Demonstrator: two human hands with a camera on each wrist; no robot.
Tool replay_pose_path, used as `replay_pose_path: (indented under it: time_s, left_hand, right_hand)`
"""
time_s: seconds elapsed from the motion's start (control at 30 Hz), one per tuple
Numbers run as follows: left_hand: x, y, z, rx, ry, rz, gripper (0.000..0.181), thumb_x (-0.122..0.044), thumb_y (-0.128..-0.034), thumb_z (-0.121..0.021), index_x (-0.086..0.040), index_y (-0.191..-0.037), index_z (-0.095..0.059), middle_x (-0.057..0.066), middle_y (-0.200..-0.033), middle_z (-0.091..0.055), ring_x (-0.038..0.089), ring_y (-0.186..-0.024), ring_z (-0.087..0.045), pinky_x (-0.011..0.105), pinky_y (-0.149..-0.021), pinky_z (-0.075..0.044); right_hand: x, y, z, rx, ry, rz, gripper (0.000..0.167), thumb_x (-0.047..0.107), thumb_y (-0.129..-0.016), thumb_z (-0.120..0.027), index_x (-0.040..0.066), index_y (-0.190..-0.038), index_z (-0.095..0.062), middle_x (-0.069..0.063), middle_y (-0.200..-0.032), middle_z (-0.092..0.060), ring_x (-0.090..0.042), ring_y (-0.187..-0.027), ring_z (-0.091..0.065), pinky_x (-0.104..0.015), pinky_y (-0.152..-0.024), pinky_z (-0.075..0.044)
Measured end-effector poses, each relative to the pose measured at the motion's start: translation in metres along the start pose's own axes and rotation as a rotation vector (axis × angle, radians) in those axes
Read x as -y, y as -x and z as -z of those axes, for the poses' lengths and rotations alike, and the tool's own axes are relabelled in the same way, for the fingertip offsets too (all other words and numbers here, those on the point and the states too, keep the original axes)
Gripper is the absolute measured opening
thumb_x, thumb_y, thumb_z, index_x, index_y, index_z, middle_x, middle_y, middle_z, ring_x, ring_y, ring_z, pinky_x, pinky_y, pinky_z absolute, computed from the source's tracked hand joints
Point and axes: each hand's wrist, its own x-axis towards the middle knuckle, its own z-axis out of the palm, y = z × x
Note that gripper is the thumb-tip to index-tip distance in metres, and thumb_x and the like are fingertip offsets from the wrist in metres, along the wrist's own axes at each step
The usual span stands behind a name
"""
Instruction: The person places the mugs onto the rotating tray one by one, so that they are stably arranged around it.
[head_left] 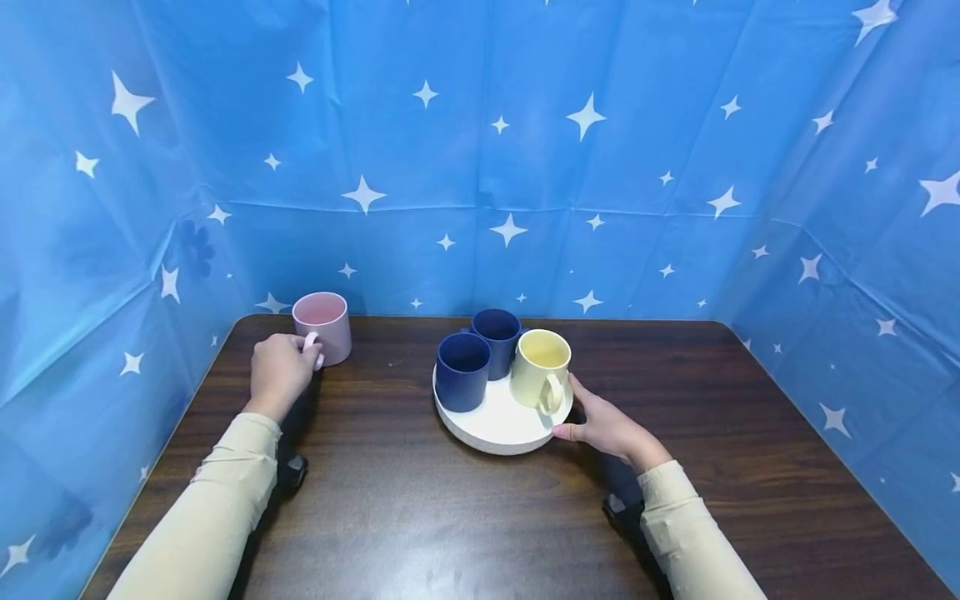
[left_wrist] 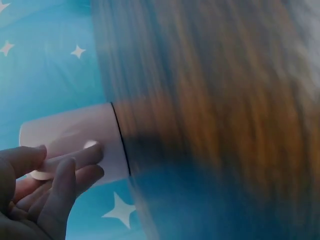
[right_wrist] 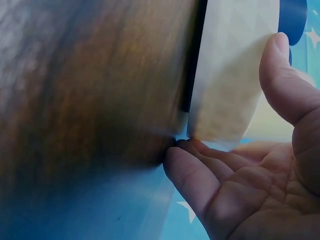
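At the back left of the table, my left hand (head_left: pixel 281 372) pinches the handle of a pink mug (head_left: pixel 333 333). The left wrist view shows the thumb and fingers about that handle, with the pink mug (left_wrist: pixel 75 132) upright on the table. My right hand (head_left: pixel 606 423) grips the right edge of a round white tray (head_left: pixel 498 429). In the right wrist view its thumb lies at the rim and its fingers touch the side of the white tray (right_wrist: pixel 225 75) low down. On the tray stand a yellow mug (head_left: pixel 528 379) and two dark blue mugs, one in front (head_left: pixel 461 383) and one behind (head_left: pixel 504 350).
The dark brown wooden table (head_left: pixel 405 500) carries everything. A blue curtain (head_left: pixel 465 150) with white stars stands round its back and sides. Black wrist devices, such as the one under the left forearm (head_left: pixel 294 473), hang close to the tabletop.
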Motion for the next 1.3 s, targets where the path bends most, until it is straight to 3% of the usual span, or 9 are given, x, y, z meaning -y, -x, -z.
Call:
replay_pose_path:
  time_s: [0.37,0.93,1.3]
  left_hand:
    - [0.004,-0.004,0.003,-0.042,0.028,-0.023,0.029,-0.017,-0.1004,-0.065,0.010,-0.099,-0.076,0.016,-0.072,-0.072,0.030,-0.069,-0.063,0.035,-0.062,-0.043]
    - [0.002,0.001,0.010,-0.017,0.045,-0.018,0.030,-0.020,-0.1025,-0.063,0.006,-0.102,-0.077,0.016,-0.075,-0.074,0.027,-0.068,-0.062,0.034,-0.063,-0.043]
    - [-0.014,0.015,0.024,-0.029,0.064,-0.106,0.029,-0.022,-0.1016,-0.065,0.003,-0.104,-0.078,0.012,-0.073,-0.074,0.020,-0.059,-0.058,0.028,-0.050,-0.041]
  right_hand:
    - [0.002,0.001,0.002,-0.013,0.036,-0.009,0.104,0.025,-0.094,-0.075,0.002,-0.162,0.001,-0.025,-0.167,-0.007,-0.044,-0.152,-0.012,-0.063,-0.118,-0.020]
    - [0.001,-0.001,0.000,-0.006,0.044,-0.014,0.106,0.029,-0.094,-0.075,0.002,-0.162,0.001,-0.025,-0.167,-0.007,-0.045,-0.152,-0.012,-0.064,-0.118,-0.020]
    - [0.001,0.001,-0.002,-0.001,0.032,-0.004,0.105,0.028,-0.094,-0.074,0.004,-0.162,0.001,-0.025,-0.167,-0.007,-0.044,-0.152,-0.013,-0.064,-0.117,-0.021]
